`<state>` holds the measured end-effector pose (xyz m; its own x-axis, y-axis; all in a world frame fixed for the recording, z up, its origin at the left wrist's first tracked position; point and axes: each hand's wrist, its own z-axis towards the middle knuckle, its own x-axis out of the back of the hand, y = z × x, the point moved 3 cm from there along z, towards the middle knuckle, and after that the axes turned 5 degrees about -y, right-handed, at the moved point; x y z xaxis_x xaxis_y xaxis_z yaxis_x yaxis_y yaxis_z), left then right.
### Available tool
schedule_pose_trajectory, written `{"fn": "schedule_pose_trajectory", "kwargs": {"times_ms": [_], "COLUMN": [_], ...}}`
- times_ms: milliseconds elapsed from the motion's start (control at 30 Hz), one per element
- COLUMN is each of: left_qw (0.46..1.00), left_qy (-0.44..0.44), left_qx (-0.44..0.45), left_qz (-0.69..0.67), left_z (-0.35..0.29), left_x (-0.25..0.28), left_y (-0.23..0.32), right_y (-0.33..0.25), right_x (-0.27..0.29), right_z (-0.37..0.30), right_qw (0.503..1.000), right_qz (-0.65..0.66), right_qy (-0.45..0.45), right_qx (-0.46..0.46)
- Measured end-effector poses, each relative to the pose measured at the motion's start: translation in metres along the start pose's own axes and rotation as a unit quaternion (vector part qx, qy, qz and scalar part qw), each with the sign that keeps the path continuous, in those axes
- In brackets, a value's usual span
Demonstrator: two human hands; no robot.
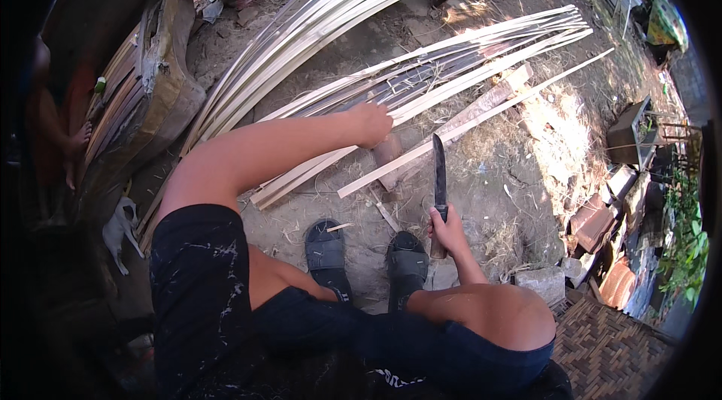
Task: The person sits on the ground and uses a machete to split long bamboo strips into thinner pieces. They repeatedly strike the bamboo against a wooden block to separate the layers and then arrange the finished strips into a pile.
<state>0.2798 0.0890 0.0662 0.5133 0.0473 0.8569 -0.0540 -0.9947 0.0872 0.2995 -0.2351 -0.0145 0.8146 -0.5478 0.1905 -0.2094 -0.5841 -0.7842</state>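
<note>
Closest to you are your knees in dark shorts and your two feet in dark sandals (326, 253) planted on the dirt. Just above the right foot, your right hand (448, 231) is closed around the handle of a long dark knife (438, 174), its blade pointing straight away from you, nearly upright in the view. Farther out, your left arm reaches across your body, and your left hand (374, 126) is curled down on the near end of a bundle of split bamboo strips (451, 69); whether the fingers are actually clamped around a strip is not clear from here. One single strip (481, 118) runs diagonally from a point near your feet up toward the right, crossing a short wooden block (459, 125). The knife tip sits just below that strip, slightly right of your left hand, so the blade's axis cuts across the strip's long axis, and your right hand is the nearer one to it. Beyond lies a second, larger sheaf of pale bamboo slats (338, 16), arcing toward the upper right.
</note>
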Motion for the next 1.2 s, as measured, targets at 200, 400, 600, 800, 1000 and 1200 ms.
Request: {"fn": "schedule_pose_trajectory", "kwargs": {"times_ms": [200, 400, 600, 800, 1000, 1200], "left_qw": [0.898, 0.628, 0.589, 0.702, 0.68, 0.688], "left_qy": [-0.051, 0.014, 0.002, -0.036, -0.088, -0.063], "left_qx": [0.073, 0.131, 0.13, 0.114, 0.179, 0.142], "left_qz": [-0.432, -0.767, -0.798, -0.702, -0.706, -0.709], "left_z": [-0.083, -0.094, -0.14, -0.132, -0.204, -0.231], "left_x": [-0.124, -0.15, -0.194, -0.154, -0.195, -0.216], "left_y": [0.03, 0.061, 0.054, 0.044, 0.033, 0.03], "right_y": [-0.019, -0.031, -0.032, -0.029, -0.009, -0.033], "right_x": [0.026, 0.026, 0.034, 0.022, 0.048, 0.061], "right_z": [-0.015, -0.007, 0.011, 0.009, 0.017, 0.03], "right_qw": [0.881, 0.895, 0.892, 0.876, 0.924, 0.92], "right_qz": [-0.364, -0.388, -0.411, -0.403, -0.288, -0.306], "right_qy": [0.158, 0.108, 0.077, 0.084, 0.145, 0.147], "right_qx": [0.257, 0.191, 0.173, 0.251, 0.207, 0.198]}}
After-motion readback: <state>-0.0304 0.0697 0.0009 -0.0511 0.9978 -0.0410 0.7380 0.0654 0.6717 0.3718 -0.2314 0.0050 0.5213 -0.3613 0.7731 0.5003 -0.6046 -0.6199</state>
